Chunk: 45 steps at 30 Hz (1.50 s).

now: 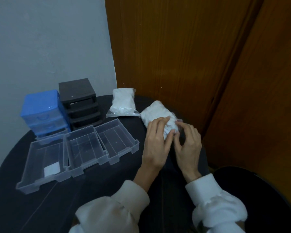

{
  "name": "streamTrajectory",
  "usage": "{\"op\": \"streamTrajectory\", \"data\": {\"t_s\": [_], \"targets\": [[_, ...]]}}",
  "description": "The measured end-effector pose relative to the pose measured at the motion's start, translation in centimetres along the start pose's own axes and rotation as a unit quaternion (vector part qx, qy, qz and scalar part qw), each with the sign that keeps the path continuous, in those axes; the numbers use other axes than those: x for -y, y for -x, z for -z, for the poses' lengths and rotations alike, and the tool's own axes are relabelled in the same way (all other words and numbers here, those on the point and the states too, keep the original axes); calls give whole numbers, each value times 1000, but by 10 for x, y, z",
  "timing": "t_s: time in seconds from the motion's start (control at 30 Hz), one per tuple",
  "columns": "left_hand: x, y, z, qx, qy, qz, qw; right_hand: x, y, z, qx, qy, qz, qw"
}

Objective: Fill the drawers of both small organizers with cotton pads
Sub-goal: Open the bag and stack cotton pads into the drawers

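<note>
Both hands, left hand (155, 142) and right hand (188, 143), pinch the near end of a bag of cotton pads (155, 113), its long axis running away leftward. Second bag (123, 102) beyond; three clear drawers (84, 147) left of the fingers, two organizers (40, 110) behind.

A round table (94, 195) under a dark cloth fills the lower left, its far edge tucked into the corner of the room. Behind its left side rises a plain pale wall (49, 39). To the right of that stands wood panelling (175, 47) in a warm brown grain. Just off the table's right edge sits a dark round seat (259, 190).
</note>
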<state>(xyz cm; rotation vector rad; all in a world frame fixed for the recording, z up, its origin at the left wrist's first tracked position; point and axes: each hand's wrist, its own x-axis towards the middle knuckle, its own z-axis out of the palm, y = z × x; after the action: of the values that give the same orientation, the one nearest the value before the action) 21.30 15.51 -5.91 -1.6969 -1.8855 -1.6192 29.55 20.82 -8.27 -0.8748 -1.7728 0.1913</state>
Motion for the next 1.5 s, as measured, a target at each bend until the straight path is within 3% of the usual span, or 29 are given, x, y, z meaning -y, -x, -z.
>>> {"op": "streamTrajectory", "data": {"t_s": [0.17, 0.43, 0.6, 0.87, 1.5], "targets": [[-7, -1, -6, -68, 41, 55, 995, 0, 1, 0, 3, -19, 3, 1000], [-4, -1, -9, -50, 28, 57, 997, 5, -1, 4, -36, 128, -19, 991], [0, 1, -10, -29, 19, 51, 998, 2, 0, 3, -22, 194, -28, 980], [7, 1, -12, -5, -1, 53, 999, 1, 2, 0, 40, -8, -78, 996], [4, -3, -9, -24, 18, 76, 997, 2, 2, 3, 50, -116, -90, 988]]}}
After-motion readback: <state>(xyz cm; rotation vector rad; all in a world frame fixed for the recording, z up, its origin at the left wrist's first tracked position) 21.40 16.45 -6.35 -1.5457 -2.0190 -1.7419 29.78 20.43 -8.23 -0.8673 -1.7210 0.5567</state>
